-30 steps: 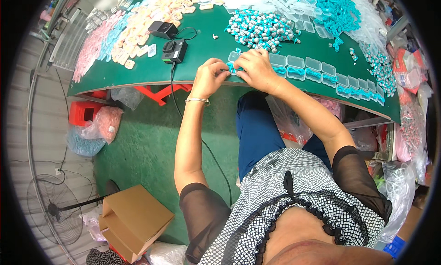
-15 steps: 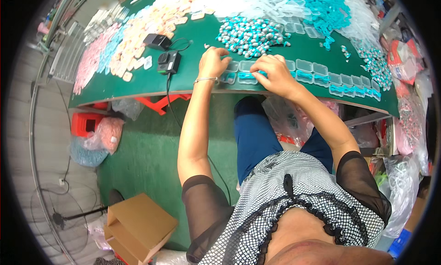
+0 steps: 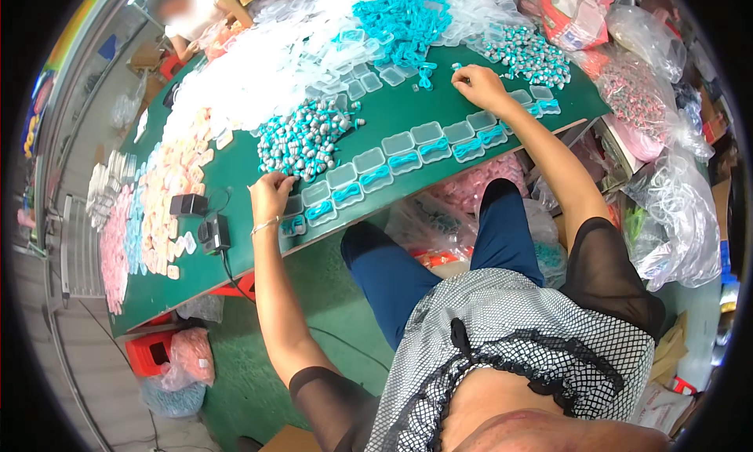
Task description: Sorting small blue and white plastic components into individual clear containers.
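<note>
My left hand (image 3: pixel 272 198) is over the left end of a row of open clear plastic boxes (image 3: pixel 343 174), beside a heap of small grey-and-teal plug-like pieces (image 3: pixel 302 138). Its fingers are bent together, and whatever they hold is too small to make out. Farther right, my right hand (image 3: pixel 481 87) hovers past the row with curled, pinched fingers. One tiny grey-and-teal piece (image 3: pixel 456 65) shows at its fingertips; I cannot tell whether it is gripped. Bundled teal cords (image 3: pixel 376 175) lie in the near halves of the boxes.
Loose teal cords (image 3: pixel 404 21) and clear boxes are heaped at the back. A second pile of plug-like pieces (image 3: pixel 533 56) lies at right. Pink, blue and peach pieces (image 3: pixel 169 193) and a black device (image 3: pixel 212 233) are on the left. Across the table sits another person (image 3: pixel 205 17).
The view has swung toward the right. My right hand has left the boxes near my left hand and reached right, toward the second pile. The left hand stays by the row's left end.
</note>
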Available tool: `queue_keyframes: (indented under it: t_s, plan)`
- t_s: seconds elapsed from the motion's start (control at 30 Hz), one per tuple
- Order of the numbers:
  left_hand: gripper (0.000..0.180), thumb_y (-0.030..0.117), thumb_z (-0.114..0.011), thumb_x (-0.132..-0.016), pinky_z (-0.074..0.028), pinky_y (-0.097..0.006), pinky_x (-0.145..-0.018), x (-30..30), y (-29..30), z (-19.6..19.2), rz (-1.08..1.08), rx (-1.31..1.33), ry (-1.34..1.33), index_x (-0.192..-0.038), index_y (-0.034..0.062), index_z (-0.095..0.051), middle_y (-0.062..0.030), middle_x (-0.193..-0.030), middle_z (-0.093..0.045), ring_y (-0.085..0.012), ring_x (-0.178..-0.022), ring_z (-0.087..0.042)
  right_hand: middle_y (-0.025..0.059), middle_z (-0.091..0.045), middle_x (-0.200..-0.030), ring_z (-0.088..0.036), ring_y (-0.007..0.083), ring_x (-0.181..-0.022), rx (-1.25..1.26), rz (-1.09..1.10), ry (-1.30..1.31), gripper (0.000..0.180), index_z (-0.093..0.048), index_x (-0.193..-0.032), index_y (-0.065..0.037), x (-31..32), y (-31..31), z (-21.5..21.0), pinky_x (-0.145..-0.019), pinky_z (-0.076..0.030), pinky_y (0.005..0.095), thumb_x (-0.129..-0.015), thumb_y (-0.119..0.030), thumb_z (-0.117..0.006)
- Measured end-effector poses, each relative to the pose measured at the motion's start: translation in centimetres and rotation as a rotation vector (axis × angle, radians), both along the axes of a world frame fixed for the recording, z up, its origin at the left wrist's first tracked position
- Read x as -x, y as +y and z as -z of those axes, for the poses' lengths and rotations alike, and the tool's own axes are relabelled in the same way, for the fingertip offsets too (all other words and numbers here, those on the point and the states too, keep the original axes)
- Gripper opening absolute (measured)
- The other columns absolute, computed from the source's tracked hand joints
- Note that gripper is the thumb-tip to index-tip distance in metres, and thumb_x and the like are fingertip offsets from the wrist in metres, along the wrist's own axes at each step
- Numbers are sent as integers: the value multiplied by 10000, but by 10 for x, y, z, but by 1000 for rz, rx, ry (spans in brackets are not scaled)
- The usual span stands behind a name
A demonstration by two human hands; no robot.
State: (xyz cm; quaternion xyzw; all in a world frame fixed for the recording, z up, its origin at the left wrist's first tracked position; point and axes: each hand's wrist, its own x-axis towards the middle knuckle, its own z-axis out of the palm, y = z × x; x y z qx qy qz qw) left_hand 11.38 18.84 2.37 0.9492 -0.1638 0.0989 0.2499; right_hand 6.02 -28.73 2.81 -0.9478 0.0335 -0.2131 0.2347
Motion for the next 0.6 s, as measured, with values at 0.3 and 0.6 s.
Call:
queue_keyframes:
  t_s: [0.3,0.6]
  plan:
    - [234,-29,-672,-699,-520,-285,-677,4,21,-2,136,68,120,-930,4,-691,-106,-840,-683,-148,-717,-653,29,-688,-827,-661,237,-809,130,253,192,174,-698,-894,-150,-28,-37,10,-656,-497,406,-765,-263,-667]
    - [261,-19,-688,-707,-517,-295,-694,3,26,1,134,85,120,-964,29,-690,-90,-787,-679,-159,-723,-653,86,-687,-870,-654,296,-858,393,269,274,171,-673,-864,-123,-42,-17,5,-700,-454,495,-748,-245,-639]
